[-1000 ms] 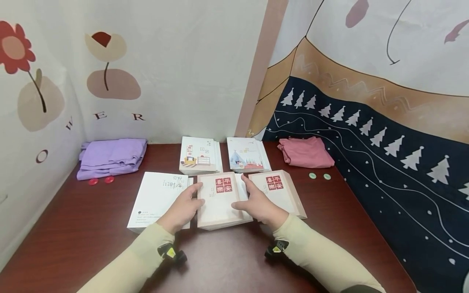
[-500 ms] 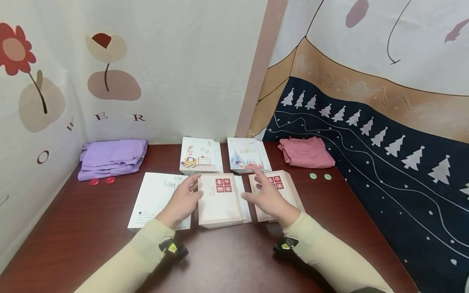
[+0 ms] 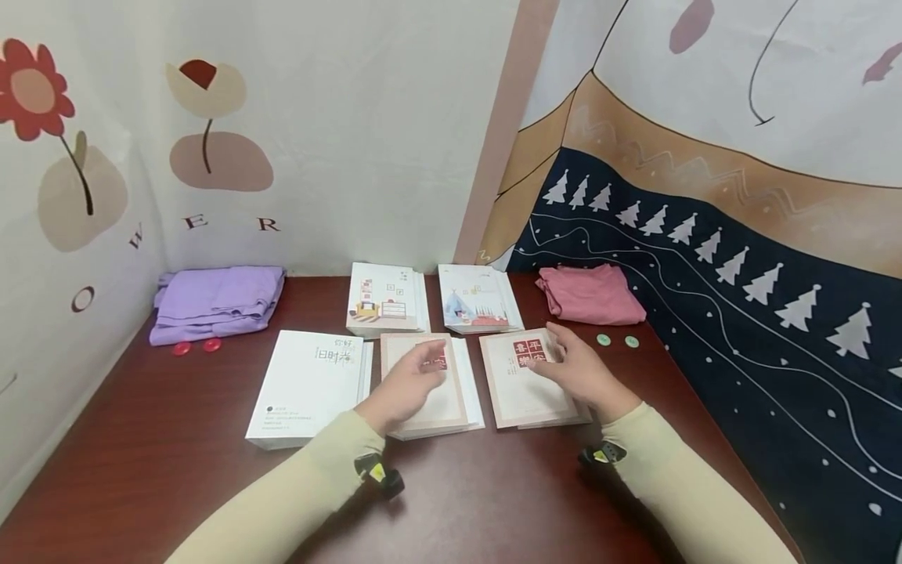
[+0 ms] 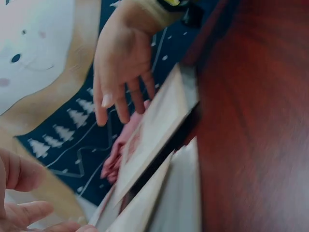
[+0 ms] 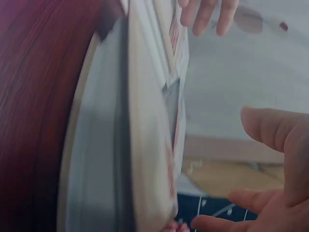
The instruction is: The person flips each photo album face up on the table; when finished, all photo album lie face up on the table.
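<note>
My left hand (image 3: 409,388) hovers over the middle cream book (image 3: 430,399), fingers loosely bent and holding nothing. That book has a red square print on its cover, partly hidden by the hand. My right hand (image 3: 590,374) is over the right edge of a matching cream book (image 3: 528,392), thumb and fingers spread apart. In the right wrist view, the right thumb and fingers (image 5: 275,169) stand apart from the thick book (image 5: 152,145) beside them. The left wrist view has the left fingers (image 4: 24,171) near the middle book's cover (image 4: 140,208).
A white book (image 3: 303,392) lies at the left of the front row. Two illustrated books (image 3: 384,301) (image 3: 475,301) lie behind. Folded purple cloth (image 3: 218,301) with red buttons (image 3: 182,348) is back left; folded pink cloth (image 3: 590,294) with green buttons (image 3: 604,340) is back right. Printed curtains hang behind.
Both hands held the middle book's sides one second ago, then let go. Both have moved right: the left now over the middle book, the right over the right book.
</note>
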A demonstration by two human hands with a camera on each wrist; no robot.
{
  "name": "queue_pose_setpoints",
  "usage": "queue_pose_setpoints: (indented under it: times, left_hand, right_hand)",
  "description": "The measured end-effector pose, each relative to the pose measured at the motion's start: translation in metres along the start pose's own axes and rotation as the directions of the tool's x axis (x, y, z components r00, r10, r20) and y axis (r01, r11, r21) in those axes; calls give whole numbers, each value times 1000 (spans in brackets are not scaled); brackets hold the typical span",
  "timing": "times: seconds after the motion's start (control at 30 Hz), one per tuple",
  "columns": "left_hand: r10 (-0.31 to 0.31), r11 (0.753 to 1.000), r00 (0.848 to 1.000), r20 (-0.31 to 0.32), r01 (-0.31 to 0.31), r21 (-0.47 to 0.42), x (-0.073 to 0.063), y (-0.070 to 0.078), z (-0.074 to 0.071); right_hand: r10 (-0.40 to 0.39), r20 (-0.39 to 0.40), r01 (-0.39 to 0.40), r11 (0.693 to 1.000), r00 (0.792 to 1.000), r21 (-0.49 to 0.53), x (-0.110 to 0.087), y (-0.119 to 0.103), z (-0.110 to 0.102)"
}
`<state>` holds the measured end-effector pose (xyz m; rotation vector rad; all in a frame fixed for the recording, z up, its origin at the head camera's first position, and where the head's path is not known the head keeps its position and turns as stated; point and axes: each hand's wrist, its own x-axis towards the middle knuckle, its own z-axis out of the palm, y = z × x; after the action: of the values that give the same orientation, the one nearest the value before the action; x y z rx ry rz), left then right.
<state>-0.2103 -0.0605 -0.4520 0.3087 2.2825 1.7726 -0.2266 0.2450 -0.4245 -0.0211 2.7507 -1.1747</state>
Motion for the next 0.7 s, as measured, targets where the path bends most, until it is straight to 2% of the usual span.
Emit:
queue_pose_setpoints:
  times: [0.1,0.23,0.4,0.47,0.57,0.7]
  left_hand:
    - [10,1000,998,62,-11,11,3,1,16]
    - [-12,1000,989,146,10,12,6,5,32]
    - [-63,998,977,202,67,-13,13,10,50]
    - [-94,992,972,217,109,-58,16,11,56]
    - [-140,971,961,238,180,-158,20,11,64]
    - [-192,907,943,271,276,-318,26,12,74]
  right_hand:
    - [27,27,-26,999,999,-43,0,11,-5]
    - [73,57,-70,995,996,-68,0,21,-7]
    - [87,65,-82,993,994,-81,-1,27,-5]
    - [93,74,-88,994,993,-68,-1,28,-4]
    - [112,76,-108,993,991,-56,-1,29,-3]
    - [111,56,-108,992,992,-61,1,31,-3]
